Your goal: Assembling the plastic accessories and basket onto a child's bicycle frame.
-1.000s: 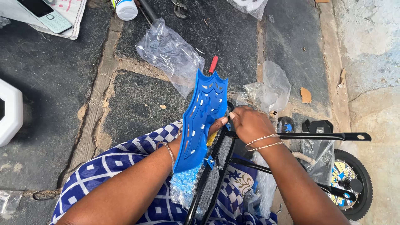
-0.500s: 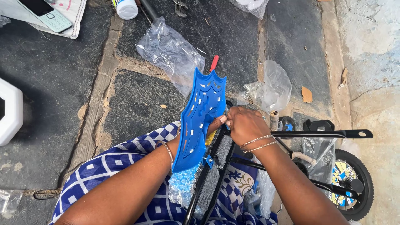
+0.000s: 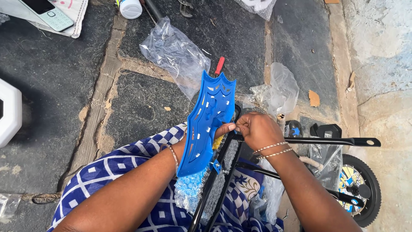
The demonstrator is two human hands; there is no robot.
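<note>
A blue plastic panel (image 3: 207, 122) with cut-out slots stands upright against a black bike frame (image 3: 223, 172) across my lap. My left hand (image 3: 223, 129) is mostly hidden behind the panel and grips it, with only the fingertips showing at its right edge. My right hand (image 3: 256, 129) is closed at the top of the frame, right beside the panel, fingertips touching those of the left. What the right fingers pinch is hidden. Bubble wrap (image 3: 191, 191) hangs below the panel.
Clear plastic bags (image 3: 176, 53) lie on the dark stone floor ahead, with a red-handled tool (image 3: 219, 65) between them. A small wheel (image 3: 358, 189) and a black bar (image 3: 334, 141) are at the right. A phone (image 3: 45, 13) on cloth, a white bottle (image 3: 130, 7) and a white stool (image 3: 8, 111) are at the left.
The blue panel has tilted slightly and both hands have shifted a little at the frame's top. Nothing else has moved.
</note>
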